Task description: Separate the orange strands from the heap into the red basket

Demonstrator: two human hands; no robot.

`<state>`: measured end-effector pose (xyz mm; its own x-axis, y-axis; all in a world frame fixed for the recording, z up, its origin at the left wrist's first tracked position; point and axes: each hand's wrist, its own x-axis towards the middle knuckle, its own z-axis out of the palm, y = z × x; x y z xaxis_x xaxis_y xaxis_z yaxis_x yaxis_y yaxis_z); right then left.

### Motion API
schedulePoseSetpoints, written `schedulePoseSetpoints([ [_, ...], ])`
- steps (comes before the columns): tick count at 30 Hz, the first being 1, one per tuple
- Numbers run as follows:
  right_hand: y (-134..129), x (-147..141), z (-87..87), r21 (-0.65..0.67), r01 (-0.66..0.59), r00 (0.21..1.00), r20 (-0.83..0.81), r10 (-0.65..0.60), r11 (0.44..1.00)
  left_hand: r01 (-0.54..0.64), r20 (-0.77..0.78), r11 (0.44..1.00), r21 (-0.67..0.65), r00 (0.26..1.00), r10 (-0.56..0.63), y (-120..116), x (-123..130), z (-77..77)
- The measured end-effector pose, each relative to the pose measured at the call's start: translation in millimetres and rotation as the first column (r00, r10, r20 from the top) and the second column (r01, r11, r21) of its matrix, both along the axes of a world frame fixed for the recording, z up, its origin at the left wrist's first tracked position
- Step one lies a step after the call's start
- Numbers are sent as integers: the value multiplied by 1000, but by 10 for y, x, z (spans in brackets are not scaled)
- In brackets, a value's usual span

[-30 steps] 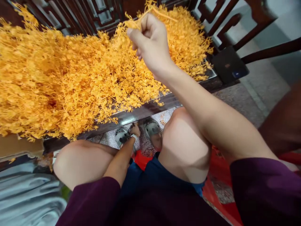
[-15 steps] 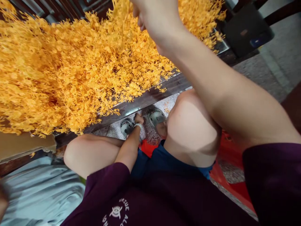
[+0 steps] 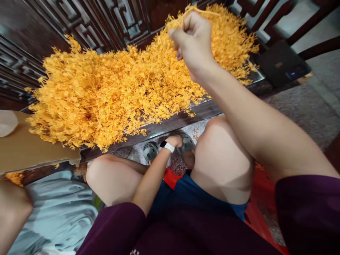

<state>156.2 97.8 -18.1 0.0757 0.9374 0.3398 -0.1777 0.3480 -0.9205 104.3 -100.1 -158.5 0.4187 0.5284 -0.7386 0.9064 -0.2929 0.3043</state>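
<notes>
A long heap of orange-yellow frilly strands (image 3: 106, 95) lies along a dark wooden bench (image 3: 170, 120). Over its right part, my right hand (image 3: 192, 44) is closed in a pinch on a thin orange strand (image 3: 205, 12) that sticks out past the fingers. My left hand (image 3: 175, 141), below a white-banded watch (image 3: 168, 146), hangs low between my knees, near my grey shoes (image 3: 151, 151). Its fingers are largely hidden, and nothing can be made out in it.
Carved dark backrest (image 3: 106, 24) behind the heap. A black phone (image 3: 283, 63) lies at the bench's right end, cardboard (image 3: 34, 145) at the left. Another person's bare limb (image 3: 13, 209) and pale blue cloth (image 3: 63, 209) are at lower left; red material (image 3: 261, 205) lies beside my thigh.
The view has shifted, showing more of the backrest and cardboard. My right hand is now fully in view with the strand. My left hand has moved right, toward the right shoe.
</notes>
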Motion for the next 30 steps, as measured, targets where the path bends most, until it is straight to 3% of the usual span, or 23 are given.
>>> schedulePoseSetpoints([
  [2, 5, 43, 27, 21, 34, 999, -19, -34, 999, 0, -33, 1000, 20, 999, 0, 28, 25, 182],
  [5, -30, 106, 102, 31, 61, 995, -82, -59, 998, 14, 25, 989, 144, 1000, -18, 49, -71, 626],
  [7, -62, 145, 166, 19, 72, 993, -95, -70, 997, 2, 191, 958, 288, 980, -59, 124, -202, 926],
  [8, -76, 166, 198, 8, 95, 991, -97, -94, 995, -72, 307, 911, 407, 950, -62, 187, -278, 1043],
  [9, -88, 188, 226, 3, 121, 988, -101, -120, 993, -202, 396, 812, 548, 917, -40, 264, -357, 1130],
  [10, -98, 212, 249, -1, 138, 985, -102, -137, 990, -331, 465, 675, 659, 885, -20, 348, -436, 1188],
  [11, -106, 237, 266, 3, 144, 984, -104, -143, 990, -410, 503, 563, 717, 864, -11, 433, -513, 1223],
  [12, -113, 261, 276, 14, 137, 986, -99, -135, 990, -434, 511, 508, 744, 859, -14, 511, -586, 1242],
  [13, -117, 283, 279, 25, 115, 990, -83, -113, 993, -422, 497, 505, 753, 867, -18, 576, -652, 1258],
  [17, -152, 319, 257, 35, 60, 998, -26, -59, 998, -252, 390, 645, 722, 917, -79, 658, -843, 1443],
  [19, -191, 309, 251, 38, 42, 998, -47, -41, 998, -237, 411, 634, 736, 901, -140, 630, -899, 1615],
  [21, -236, 298, 255, 42, -11, 998, -60, 13, 999, -370, 528, 519, 770, 827, -193, 611, -938, 1768],
  [23, -274, 291, 261, 37, -83, 995, -50, 84, 996, -591, 667, 321, 740, 709, -232, 627, -969, 1837],
  [25, -301, 279, 259, 25, -154, 987, -36, 155, 988, -762, 766, 132, 634, 595, -242, 675, -1000, 1803],
  [26, -313, 268, 255, 19, -192, 981, -31, 193, 981, -812, 803, 82, 578, 549, -232, 705, -1018, 1756],
  [27, -326, 251, 249, 14, -233, 972, -28, 233, 972, -842, 834, 76, 534, 510, -210, 735, -1035, 1700],
  [28, -339, 230, 242, 11, -272, 962, -26, 272, 962, -856, 857, 109, 506, 483, -181, 763, -1053, 1641],
  [30, -368, 177, 228, 3, -346, 938, -6, 346, 938, -840, 873, 239, 488, 472, -121, 803, -1085, 1540],
])
